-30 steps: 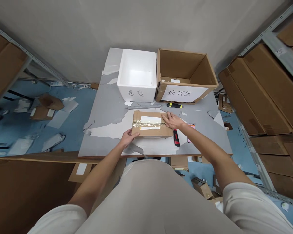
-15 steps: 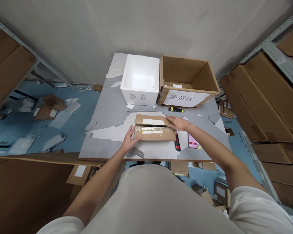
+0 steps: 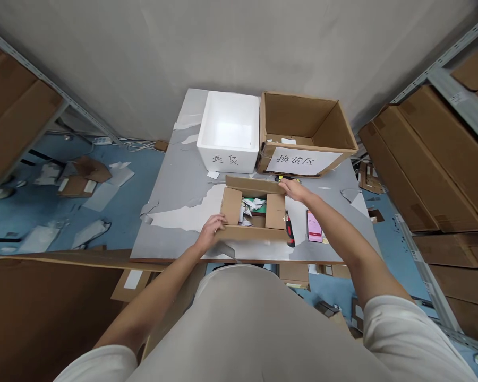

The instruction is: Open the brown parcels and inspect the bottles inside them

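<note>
A small cardboard box (image 3: pixel 275 211) lies on the worktable with its two long flaps folded out and its short end flaps lying inward. Between the end flaps, crumpled white paper (image 3: pixel 255 203) and something green (image 3: pixel 258 211) show inside; what the green thing is, I cannot tell. My left hand (image 3: pixel 212 232) has its fingers curled over the near-left corner, at the near flap. At the far-right corner, my right hand (image 3: pixel 293 189) grips the end of the raised far flap. A red-and-black utility knife (image 3: pixel 289 230) lies just right of the box.
Behind stand a white foam box (image 3: pixel 228 159) and a larger open carton (image 3: pixel 308 161), both with handwritten characters. A yellow-and-black utility knife (image 3: pixel 281 178) lies partly behind my right hand. A lit phone (image 3: pixel 314 226) rests to the right. Shelves with cartons (image 3: pixel 430 159) flank the table.
The box's long flaps have come apart, the far one outward and the near one towards me, showing the contents. My right hand moved slightly away from me, my left slightly nearer.
</note>
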Demonstrator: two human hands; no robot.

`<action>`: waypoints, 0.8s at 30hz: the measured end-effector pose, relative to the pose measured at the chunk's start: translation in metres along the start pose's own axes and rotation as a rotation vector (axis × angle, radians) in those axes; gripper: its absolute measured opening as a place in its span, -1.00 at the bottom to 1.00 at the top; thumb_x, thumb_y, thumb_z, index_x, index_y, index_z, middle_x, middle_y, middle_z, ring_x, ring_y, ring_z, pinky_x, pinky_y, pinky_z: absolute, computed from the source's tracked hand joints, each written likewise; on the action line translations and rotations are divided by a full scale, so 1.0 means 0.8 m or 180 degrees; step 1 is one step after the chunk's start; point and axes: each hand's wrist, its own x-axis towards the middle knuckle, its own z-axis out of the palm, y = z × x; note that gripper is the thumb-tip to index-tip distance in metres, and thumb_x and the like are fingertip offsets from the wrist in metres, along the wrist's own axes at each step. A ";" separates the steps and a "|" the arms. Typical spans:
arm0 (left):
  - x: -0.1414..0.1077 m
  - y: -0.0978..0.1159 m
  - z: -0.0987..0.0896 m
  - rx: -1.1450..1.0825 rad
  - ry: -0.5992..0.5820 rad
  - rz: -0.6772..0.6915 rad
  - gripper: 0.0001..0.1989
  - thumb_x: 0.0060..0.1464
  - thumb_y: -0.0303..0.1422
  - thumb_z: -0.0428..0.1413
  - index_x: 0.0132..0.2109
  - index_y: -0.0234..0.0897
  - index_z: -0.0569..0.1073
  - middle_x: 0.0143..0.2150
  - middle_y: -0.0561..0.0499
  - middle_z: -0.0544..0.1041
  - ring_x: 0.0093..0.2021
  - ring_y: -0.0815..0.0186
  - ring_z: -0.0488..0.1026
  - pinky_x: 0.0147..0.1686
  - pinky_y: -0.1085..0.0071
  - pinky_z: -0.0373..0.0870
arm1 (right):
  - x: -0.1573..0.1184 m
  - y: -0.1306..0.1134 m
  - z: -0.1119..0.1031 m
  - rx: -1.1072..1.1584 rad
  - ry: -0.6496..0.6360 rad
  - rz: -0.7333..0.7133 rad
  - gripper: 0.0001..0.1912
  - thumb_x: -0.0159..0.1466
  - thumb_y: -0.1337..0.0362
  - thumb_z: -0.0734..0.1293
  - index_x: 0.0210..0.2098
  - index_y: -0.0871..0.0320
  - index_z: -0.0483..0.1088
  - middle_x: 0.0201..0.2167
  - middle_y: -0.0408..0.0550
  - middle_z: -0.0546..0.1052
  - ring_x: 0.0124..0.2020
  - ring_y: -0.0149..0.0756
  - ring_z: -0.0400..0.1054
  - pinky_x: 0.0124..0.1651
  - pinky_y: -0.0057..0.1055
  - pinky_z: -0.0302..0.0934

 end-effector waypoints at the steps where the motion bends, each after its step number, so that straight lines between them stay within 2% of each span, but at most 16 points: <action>1: -0.006 -0.003 -0.001 0.0006 -0.0128 0.0127 -0.73 0.15 -0.16 -0.02 -0.36 -0.16 0.47 -0.15 -0.11 0.52 0.10 0.15 0.36 0.15 0.07 0.23 | 0.007 0.004 0.002 0.0231 0.0086 0.0134 -0.55 0.37 0.05 -0.01 -0.10 0.16 0.37 -0.26 0.07 0.52 -0.27 -0.17 0.41 -0.32 -0.35 0.30; 4: -0.017 -0.007 -0.003 0.0195 -0.0280 0.0298 -0.69 0.19 -0.27 -0.13 -0.38 -0.15 0.46 -0.16 -0.11 0.54 0.03 0.18 0.41 0.12 0.07 0.26 | 0.024 0.005 0.017 0.0842 0.0577 0.0596 -0.58 0.34 0.10 0.09 0.07 0.19 0.25 -0.11 0.13 0.47 -0.28 -0.21 0.42 -0.34 -0.32 0.36; 7: -0.019 -0.002 -0.013 0.0418 -0.0582 0.0327 -0.72 0.13 -0.37 -0.10 -0.19 -0.15 0.50 -0.04 -0.13 0.51 0.09 0.18 0.38 0.12 0.11 0.28 | 0.025 -0.006 0.043 0.0862 0.1345 0.0886 -0.44 0.29 0.26 0.13 0.26 0.24 0.02 0.04 0.26 0.36 -0.08 -0.11 0.40 -0.07 -0.15 0.34; 8: -0.018 0.002 -0.019 0.0447 -0.0736 0.0339 -0.69 0.07 -0.40 -0.07 -0.09 -0.15 0.49 0.01 -0.14 0.49 0.13 0.18 0.35 0.15 0.12 0.26 | 0.021 -0.011 0.052 0.0723 0.1581 0.0855 -0.38 0.26 0.33 0.13 0.29 0.24 -0.05 0.13 0.30 0.27 0.05 -0.06 0.33 0.04 -0.09 0.27; 10: -0.018 0.012 -0.038 0.0469 -0.1064 0.0333 -0.50 -0.06 -0.45 0.00 0.08 -0.14 0.41 0.14 -0.12 0.42 0.22 0.16 0.27 0.23 0.10 0.14 | 0.004 -0.019 0.068 0.0308 0.1832 0.0579 -0.29 0.22 0.42 0.13 0.34 0.16 -0.13 0.29 0.27 0.02 0.29 0.00 0.03 0.19 -0.01 0.11; 12: -0.016 0.023 -0.061 0.0441 -0.1343 0.0207 -0.32 -0.17 -0.45 0.05 0.19 -0.10 0.33 0.21 -0.05 0.36 0.26 0.11 0.23 0.28 0.07 0.01 | -0.018 -0.026 0.080 -0.0150 0.1696 0.0117 -0.25 0.21 0.48 0.12 0.35 0.04 -0.14 0.37 0.13 -0.16 0.39 0.00 -0.29 0.24 0.06 0.01; 13: -0.013 0.029 -0.072 0.0386 -0.1453 0.0103 -0.29 -0.19 -0.43 0.07 0.21 -0.07 0.32 0.22 -0.02 0.35 0.24 0.08 0.25 0.28 0.07 0.02 | -0.030 -0.028 0.084 -0.0361 0.1528 -0.0155 -0.25 0.21 0.50 0.11 0.34 -0.01 -0.12 0.38 0.08 -0.19 0.40 -0.01 -0.41 0.25 0.11 -0.02; 15: 0.000 0.039 -0.087 0.0168 -0.1544 -0.0159 -0.37 -0.18 -0.37 0.09 0.14 -0.05 0.40 0.15 0.03 0.43 0.16 0.04 0.35 0.20 0.14 0.17 | -0.052 -0.033 0.087 -0.0699 0.1129 -0.0714 -0.31 0.24 0.53 0.08 0.32 0.01 -0.03 0.39 0.07 -0.14 0.40 -0.03 -0.48 0.24 0.17 -0.05; 18: 0.038 0.048 -0.088 -0.0228 -0.1390 -0.0572 -0.67 0.01 -0.21 0.00 -0.17 -0.14 0.60 -0.14 -0.01 0.60 -0.10 0.09 0.52 -0.04 0.26 0.40 | -0.074 -0.041 0.083 -0.1023 0.0531 -0.1427 -0.47 0.28 0.53 0.06 0.20 0.12 0.23 0.30 0.11 0.14 0.40 -0.08 -0.34 0.26 0.08 0.00; 20: 0.071 0.050 -0.076 -0.0365 -0.1397 -0.0678 -0.66 0.01 -0.10 0.03 -0.33 -0.18 0.61 -0.36 -0.04 0.61 -0.30 0.12 0.55 -0.22 0.28 0.45 | -0.082 -0.048 0.077 -0.1200 0.0254 -0.1690 -0.57 0.30 0.49 0.09 0.07 0.15 0.37 0.22 0.09 0.28 0.38 -0.12 -0.21 0.25 0.00 0.06; 22: 0.102 0.051 -0.061 -0.0270 -0.1553 -0.0571 -0.67 -0.22 -0.08 0.23 -0.32 -0.18 0.61 -0.40 -0.05 0.60 -0.35 0.09 0.54 -0.27 0.28 0.45 | -0.087 -0.055 0.070 -0.1351 0.0057 -0.1786 -0.67 0.31 0.39 0.14 -0.03 0.19 0.45 0.19 0.13 0.32 0.35 -0.08 -0.11 0.23 -0.03 0.09; 24: 0.123 0.052 -0.050 0.0175 -0.1646 -0.0365 -0.46 -0.52 -0.15 0.36 -0.23 -0.17 0.60 -0.26 -0.10 0.61 -0.19 -0.02 0.53 -0.16 0.21 0.43 | -0.091 -0.061 0.065 -0.1448 -0.0104 -0.1793 -0.69 0.29 0.25 0.22 -0.08 0.26 0.48 0.20 0.22 0.30 0.34 0.00 -0.09 0.21 -0.04 0.09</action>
